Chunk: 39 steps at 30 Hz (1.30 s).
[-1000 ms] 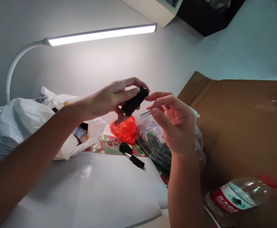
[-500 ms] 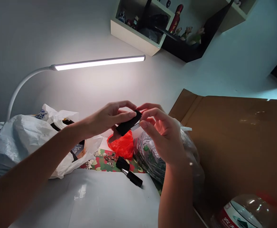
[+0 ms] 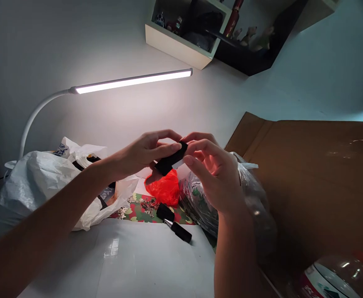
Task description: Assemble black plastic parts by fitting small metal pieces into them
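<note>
A small black rectangular block (image 3: 166, 164) is held up above the worktop in both hands. My left hand (image 3: 144, 151) is closed on it, thumb on top and fingers behind and below. The curled fingers of my right hand (image 3: 215, 169) pinch its right end; their tips are partly hidden. A pale strip shows under the block near my right thumb, too small to name. Below lie another black block (image 3: 165, 212) and a short black-handled tool (image 3: 181, 232) with a pointed metal tip. Small metal pieces (image 3: 149, 206) are heaped behind them.
A red plastic bag (image 3: 165, 189) lies behind the hands. White plastic bags (image 3: 41, 174) sit left, a filled clear bag (image 3: 252, 198) right. A cardboard box (image 3: 318, 178) and bottle (image 3: 340, 275) stand at right. A lit lamp (image 3: 134, 82) hangs above the white worktop (image 3: 122, 265).
The view has shifted slightly, so the worktop things appear a little further right. Both hands keep nearly the same hold, with the black block turned slightly.
</note>
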{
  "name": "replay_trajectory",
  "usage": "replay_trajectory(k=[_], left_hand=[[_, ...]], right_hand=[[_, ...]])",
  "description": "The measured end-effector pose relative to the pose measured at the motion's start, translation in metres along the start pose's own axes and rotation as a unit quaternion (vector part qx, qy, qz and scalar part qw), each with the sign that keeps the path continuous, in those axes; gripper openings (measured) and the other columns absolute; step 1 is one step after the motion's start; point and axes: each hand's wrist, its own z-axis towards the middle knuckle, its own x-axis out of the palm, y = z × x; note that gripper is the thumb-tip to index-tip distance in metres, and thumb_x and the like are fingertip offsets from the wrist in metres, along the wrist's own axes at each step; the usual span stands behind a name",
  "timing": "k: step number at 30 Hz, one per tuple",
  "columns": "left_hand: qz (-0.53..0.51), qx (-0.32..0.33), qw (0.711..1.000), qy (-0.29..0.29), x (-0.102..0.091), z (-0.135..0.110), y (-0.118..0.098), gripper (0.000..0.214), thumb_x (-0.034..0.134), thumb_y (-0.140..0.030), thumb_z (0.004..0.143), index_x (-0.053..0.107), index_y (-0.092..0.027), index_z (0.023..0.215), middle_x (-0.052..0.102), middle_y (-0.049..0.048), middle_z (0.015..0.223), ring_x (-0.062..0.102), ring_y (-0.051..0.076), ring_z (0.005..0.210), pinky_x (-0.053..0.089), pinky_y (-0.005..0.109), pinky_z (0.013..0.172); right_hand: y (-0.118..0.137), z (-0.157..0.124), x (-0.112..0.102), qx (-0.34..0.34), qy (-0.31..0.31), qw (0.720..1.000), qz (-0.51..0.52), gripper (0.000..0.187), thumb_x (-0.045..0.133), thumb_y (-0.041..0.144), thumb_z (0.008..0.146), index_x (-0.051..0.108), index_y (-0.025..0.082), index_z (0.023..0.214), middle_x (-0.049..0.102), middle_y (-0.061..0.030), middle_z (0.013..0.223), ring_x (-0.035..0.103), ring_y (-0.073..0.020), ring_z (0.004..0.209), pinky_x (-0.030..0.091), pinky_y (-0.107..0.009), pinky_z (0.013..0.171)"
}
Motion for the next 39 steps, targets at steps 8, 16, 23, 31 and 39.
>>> replay_trajectory(k=[8, 16, 23, 31, 39], left_hand=[[-0.007, 0.001, 1.0, -0.007, 0.002, -0.001, -0.001, 0.031, 0.07, -0.046, 0.102, 0.065, -0.02, 0.117, 0.059, -0.0054, 0.061, 0.056, 0.008, 0.042, 0.048, 0.017, 0.04], [-0.002, 0.005, 1.0, 0.001, 0.0, -0.001, 0.002, 0.031, 0.07, -0.047, 0.102, 0.064, -0.02, 0.116, 0.058, -0.0056, 0.062, 0.055, 0.007, 0.045, 0.05, 0.017, 0.043], [-0.004, 0.001, 1.0, 0.005, -0.001, 0.0, 0.003, 0.034, 0.069, -0.048, 0.102, 0.063, -0.02, 0.12, 0.059, -0.0049, 0.065, 0.057, 0.008, 0.047, 0.051, 0.017, 0.043], [-0.016, 0.011, 1.0, 0.006, -0.001, 0.0, 0.002, 0.034, 0.071, -0.046, 0.101, 0.065, -0.02, 0.121, 0.062, -0.0056, 0.064, 0.06, 0.008, 0.045, 0.052, 0.016, 0.043], [-0.025, 0.016, 1.0, -0.004, -0.003, 0.0, 0.004, 0.039, 0.074, -0.05, 0.099, 0.065, -0.02, 0.124, 0.063, -0.004, 0.065, 0.065, 0.01, 0.052, 0.055, 0.017, 0.046]], right_hand=[[0.0, 0.0, 0.001, -0.004, -0.01, 1.0, -0.004, 0.007, 0.074, 0.023, 0.097, 0.072, 0.025, 0.091, 0.067, -0.0028, 0.119, 0.067, -0.0161, 0.105, 0.056, -0.032, 0.081], [-0.002, -0.001, 0.001, -0.014, -0.009, 1.0, -0.019, 0.006, 0.073, 0.023, 0.098, 0.072, 0.026, 0.093, 0.067, -0.0026, 0.12, 0.067, -0.017, 0.108, 0.057, -0.034, 0.083], [-0.006, -0.001, 0.004, -0.04, -0.034, 0.996, -0.066, 0.007, 0.074, 0.023, 0.097, 0.072, 0.028, 0.093, 0.069, -0.0013, 0.118, 0.068, -0.0185, 0.109, 0.057, -0.038, 0.087], [-0.006, -0.001, 0.009, -0.076, -0.081, 0.986, -0.123, 0.01, 0.075, 0.019, 0.095, 0.072, 0.027, 0.09, 0.076, -0.0009, 0.114, 0.07, -0.021, 0.109, 0.055, -0.04, 0.086], [-0.001, -0.002, 0.014, -0.104, -0.123, 0.974, -0.161, 0.014, 0.078, 0.018, 0.093, 0.073, 0.029, 0.088, 0.074, -0.0004, 0.109, 0.069, -0.0217, 0.105, 0.055, -0.04, 0.087]])
